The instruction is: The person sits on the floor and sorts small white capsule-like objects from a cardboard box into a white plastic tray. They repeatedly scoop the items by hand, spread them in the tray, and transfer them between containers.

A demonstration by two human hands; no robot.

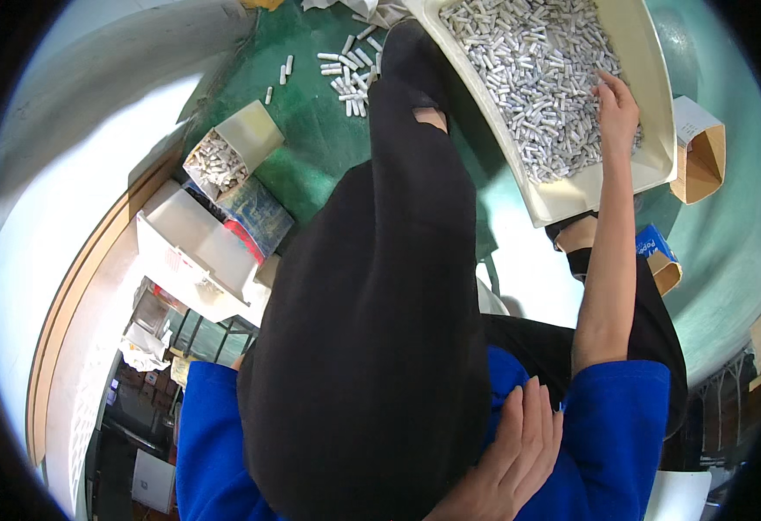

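My right hand reaches up into a large beige tray filled with several small white cylinders. Its fingers rest on the pile with the palm down, so what they hold is hidden. My right forearm is bare below a blue sleeve. My left hand lies flat and open at the bottom, fingers together, against a long black cloth that hangs down the middle of the view and hides much of the green mat behind it.
On the green mat lie loose white cylinders. A small open carton of the same pieces stands at the left, above a white box. A brown paper bag and a blue carton sit right of the tray.
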